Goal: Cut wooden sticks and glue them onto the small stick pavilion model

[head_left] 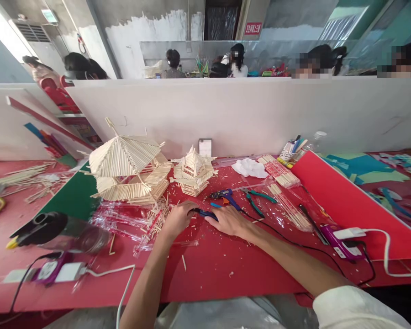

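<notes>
Tabletop (198, 274), big pavilion (123, 157), small pavilion (194, 170), then us just in front: right hand (231, 220) wrapped round blue tool (206, 213), left hand (181, 215) curled at its tip, can't tell if pinching anything. Guessing we're trimming; next snip needs steadiness.

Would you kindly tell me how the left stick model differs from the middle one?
The left model looks much larger than the middle model. The left model has a broad, umbrella-like main roof; the middle model has a small pointed top above a wider tier. Both are pale and built from thin sticks.
</notes>
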Action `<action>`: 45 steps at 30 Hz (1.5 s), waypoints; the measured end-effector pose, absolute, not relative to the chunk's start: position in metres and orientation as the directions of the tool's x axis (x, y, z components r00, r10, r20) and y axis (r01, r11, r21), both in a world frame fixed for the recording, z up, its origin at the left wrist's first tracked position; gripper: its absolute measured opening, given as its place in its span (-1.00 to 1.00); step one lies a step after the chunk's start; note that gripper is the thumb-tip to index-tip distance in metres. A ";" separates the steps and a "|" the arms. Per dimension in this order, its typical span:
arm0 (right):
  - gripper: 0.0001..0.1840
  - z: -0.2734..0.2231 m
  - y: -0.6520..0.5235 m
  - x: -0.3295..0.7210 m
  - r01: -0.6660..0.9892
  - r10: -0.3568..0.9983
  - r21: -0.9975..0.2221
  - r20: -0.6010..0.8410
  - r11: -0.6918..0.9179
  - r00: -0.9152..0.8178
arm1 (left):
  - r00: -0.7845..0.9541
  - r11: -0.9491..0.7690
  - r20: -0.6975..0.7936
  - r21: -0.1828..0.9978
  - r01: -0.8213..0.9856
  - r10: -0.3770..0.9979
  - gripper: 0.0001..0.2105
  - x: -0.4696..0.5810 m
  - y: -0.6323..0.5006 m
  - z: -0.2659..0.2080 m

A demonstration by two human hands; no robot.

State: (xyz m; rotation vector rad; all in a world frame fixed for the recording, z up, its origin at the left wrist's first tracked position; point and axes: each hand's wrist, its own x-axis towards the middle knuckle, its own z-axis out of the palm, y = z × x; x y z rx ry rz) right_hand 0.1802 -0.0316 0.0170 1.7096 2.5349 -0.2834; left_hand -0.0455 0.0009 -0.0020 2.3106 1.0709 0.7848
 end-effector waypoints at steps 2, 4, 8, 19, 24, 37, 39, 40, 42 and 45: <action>-0.39 0.016 -0.031 0.180 0.927 0.913 -0.097 -0.159 0.363 -0.375 | 0.530 -0.579 0.288 0.611 0.539 0.797 -0.57 -0.045 0.001 -0.001; -0.38 0.014 -0.031 0.181 0.923 0.912 -0.092 -0.149 0.372 -0.383 | 0.532 -0.576 0.280 0.607 0.547 0.799 -0.57 -0.044 0.001 -0.002; -0.35 0.009 -0.029 0.184 0.925 0.916 -0.078 -0.131 0.371 -0.378 | 0.532 -0.573 0.277 0.613 0.543 0.800 -0.56 -0.043 0.001 -0.004; -0.35 0.006 -0.026 0.187 0.934 0.929 -0.052 -0.101 0.353 -0.357 | 0.512 -0.607 0.347 0.591 0.531 0.786 -0.54 -0.041 0.002 -0.008; -0.36 0.004 -0.023 0.188 0.935 0.929 -0.055 -0.104 0.350 -0.354 | 0.507 -0.614 0.361 0.580 0.535 0.783 -0.51 -0.042 0.004 -0.012; -0.37 0.013 -0.027 0.186 0.940 0.934 -0.097 -0.114 0.327 -0.337 | 0.473 -0.617 0.399 0.568 0.545 0.785 -0.58 -0.045 0.002 -0.005; -0.39 0.018 -0.029 0.184 0.940 0.936 -0.143 -0.129 0.309 -0.328 | 0.462 -0.602 0.388 0.572 0.557 0.797 -0.59 -0.047 0.002 -0.002; -0.40 0.020 -0.030 0.184 0.937 0.934 -0.170 -0.136 0.305 -0.329 | 0.454 -0.594 0.386 0.575 0.563 0.803 -0.60 -0.048 0.003 -0.002; -0.43 0.024 -0.031 0.183 0.930 0.931 -0.211 -0.147 0.302 -0.335 | 0.438 -0.584 0.388 0.581 0.567 0.811 -0.63 -0.050 0.003 -0.001; -0.42 0.026 -0.031 0.184 0.937 0.933 -0.177 -0.150 0.300 -0.327 | 0.434 -0.583 0.390 0.588 0.561 0.812 -0.64 -0.051 0.003 -0.002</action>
